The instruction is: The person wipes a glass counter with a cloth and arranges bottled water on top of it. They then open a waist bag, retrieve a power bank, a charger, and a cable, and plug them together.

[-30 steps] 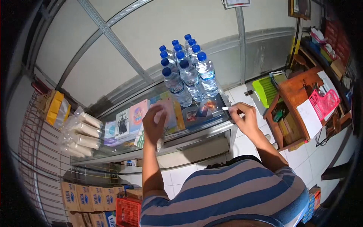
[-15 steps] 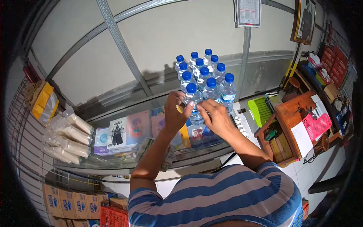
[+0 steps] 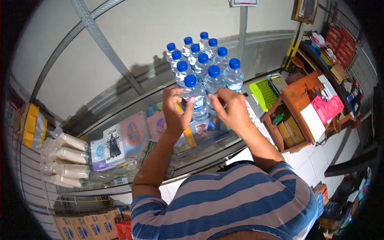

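Both hands close in on the nearest of 12 blue-capped water bottles, a plastic bottle (image 3: 200,110) standing by the front edge of a glass counter (image 3: 208,151), toward its right end. 1 second ago the hands were apart: the left hand (image 3: 175,114) hung above the booklets (image 3: 114,146), and the right hand (image 3: 234,108) pinched a small white item near the counter's right front corner. That item is no longer visible in the right fingers. Now the left thumb lies at the bottle's label, spread apart from fingers curved by its left shoulder; the right fingers bunch together at its right side, beside the neighboring bottle. Whether they clamp on anything, I cannot tell. The work now appears centered on this bottle, which stands upright among the others, all 12 grouped as before.
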Demonstrator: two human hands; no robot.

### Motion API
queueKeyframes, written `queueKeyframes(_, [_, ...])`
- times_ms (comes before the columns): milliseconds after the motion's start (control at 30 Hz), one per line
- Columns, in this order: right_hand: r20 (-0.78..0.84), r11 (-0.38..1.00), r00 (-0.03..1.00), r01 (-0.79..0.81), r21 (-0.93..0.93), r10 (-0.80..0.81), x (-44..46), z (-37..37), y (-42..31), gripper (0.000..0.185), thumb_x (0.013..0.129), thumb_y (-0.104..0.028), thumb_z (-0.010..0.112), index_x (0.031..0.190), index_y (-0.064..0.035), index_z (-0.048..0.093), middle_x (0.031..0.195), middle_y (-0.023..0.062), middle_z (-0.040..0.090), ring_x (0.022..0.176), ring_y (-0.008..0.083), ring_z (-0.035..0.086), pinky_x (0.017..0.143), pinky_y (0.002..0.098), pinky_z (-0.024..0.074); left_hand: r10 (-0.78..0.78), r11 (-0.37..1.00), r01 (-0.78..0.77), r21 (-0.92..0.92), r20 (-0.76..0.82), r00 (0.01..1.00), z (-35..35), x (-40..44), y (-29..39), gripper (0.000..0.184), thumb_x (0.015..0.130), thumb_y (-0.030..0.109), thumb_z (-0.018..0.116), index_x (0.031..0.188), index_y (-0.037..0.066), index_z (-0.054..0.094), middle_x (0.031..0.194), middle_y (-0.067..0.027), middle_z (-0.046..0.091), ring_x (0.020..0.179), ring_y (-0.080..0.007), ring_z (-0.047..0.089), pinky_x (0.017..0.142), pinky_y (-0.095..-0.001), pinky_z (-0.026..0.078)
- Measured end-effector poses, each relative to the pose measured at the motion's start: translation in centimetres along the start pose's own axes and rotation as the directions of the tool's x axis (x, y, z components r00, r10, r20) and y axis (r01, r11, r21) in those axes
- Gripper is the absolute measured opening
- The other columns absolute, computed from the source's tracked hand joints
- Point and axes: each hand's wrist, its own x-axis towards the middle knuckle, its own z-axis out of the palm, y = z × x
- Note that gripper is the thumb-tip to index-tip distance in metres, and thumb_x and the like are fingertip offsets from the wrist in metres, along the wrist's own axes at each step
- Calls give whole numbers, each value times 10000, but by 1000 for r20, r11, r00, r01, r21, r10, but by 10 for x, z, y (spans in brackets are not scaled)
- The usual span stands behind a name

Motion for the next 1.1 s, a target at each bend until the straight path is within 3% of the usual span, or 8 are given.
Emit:
queueKeyframes(67, [-53, 991, 991, -123, -47, 121, -5, -23, 3, 175, 842, -122, 635, 746, 23, 615, 585, 108, 562, 478, 240, 479, 490, 330, 406, 108, 993, -107, 59, -14, 994, 6, -6, 2, 329, 727, 36, 703, 1012, 48, 539, 963, -97, 508, 707, -189, 485, 626, -299, 438])
queueKeyframes(233, [-84, 807, 861, -501, -313, 502, -68, -85, 53, 204, 839, -135, 647, 760, 53, 640, 578, 106, 571, 476, 224, 457, 501, 330, 411, -86, 989, 90, -119, 35, 996, 3, -21, 47, 215, 748, 37, 641, 935, 50, 536, 1003, -114, 522, 813, -229, 508, 736, -326, 441])
queueKeyframes(400, [36, 760, 800, -553, -343, 599, -122, -97, 71, 192, 834, -122, 659, 784, 63, 652, 596, 97, 584, 489, 202, 455, 514, 320, 416, 209, 978, -211, 5, 108, 972, 5, -6, 61, 203, 717, 64, 640, 900, 90, 557, 1032, -104, 520, 848, -217, 499, 761, -330, 425])
queueKeyframes(567, [154, 834, 845, -446, -326, 512, -118, -99, 63, 165, 807, -103, 662, 812, 61, 667, 668, 114, 637, 496, 222, 498, 530, 325, 442, 318, 945, -324, 40, 115, 941, 11, 14, 61, 238, 685, 86, 633, 912, 132, 580, 1066, -95, 507, 844, -204, 498, 745, -313, 420])
queueKeyframes(700, [129, 905, 896, -418, -82, 425, -60, -101, 34, 126, 798, -74, 653, 795, 51, 670, 673, 109, 637, 518, 217, 511, 536, 311, 441, 290, 943, -282, 178, -20, 957, 20, 25, 55, 238, 664, 161, 632, 901, 154, 604, 1082, -87, 498, 895, -218, 487, 776, -329, 411])
queueKeyframes(800, [114, 979, 972, -205, 6, 203, -20, -82, 21, 104, 808, -61, 644, 796, 41, 659, 689, 107, 633, 526, 225, 528, 533, 313, 440, 332, 908, -304, 289, -54, 942, 34, 9, 41, 222, 721, 328, 578, 876, 173, 614, 1142, -91, 478, 1006, -259, 437, 870, -397, 357])
queueKeyframes(867, [76, 998, 995, 64, 5, -65, -2, -64, 22, 106, 816, -72, 647, 804, 33, 643, 718, 109, 633, 528, 237, 541, 526, 314, 439, 488, 809, -457, 369, 11, 873, 43, -6, 29, 412, 741, 501, 524, 1006, 214, 657, 1218, -91, 456, 1083, -291, 380, 980, -532, 185])
queueKeyframes(1100, [58, 985, 986, 159, -61, -155, 19, -32, 29, 119, 819, -96, 659, 816, 21, 636, 733, 102, 629, 530, 245, 542, 529, 320, 444, 481, 671, -418, 613, 70, 874, 56, -17, 12, 531, 752, 579, 502, 1160, 272, 650, 1314, -100, 426, 1198, -313, 314, 998, -613, 83])
